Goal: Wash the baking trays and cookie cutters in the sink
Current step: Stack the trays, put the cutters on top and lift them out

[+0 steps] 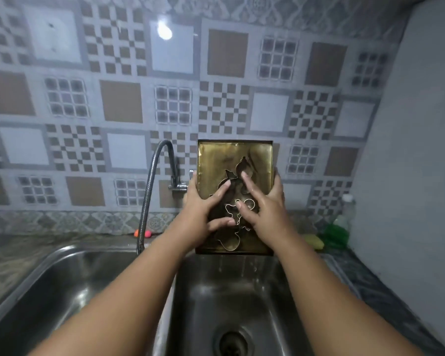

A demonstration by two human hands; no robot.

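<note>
Brass-coloured tray (257, 155) stands tilted above the sink's (267, 291) right basin; your left hand (201, 209) and right hand (266, 209) clasp its sides, fingers pressing the cookie cutters (229, 245) against it.

Bare forearms (118, 299), wet hands (265, 209)

Both my bare arms stretch forward, raised. My left hand (203, 209) and right hand (265, 211) grip the tray (231, 155) by its side edges, wet fingers (246, 179) spread across its face.
</note>
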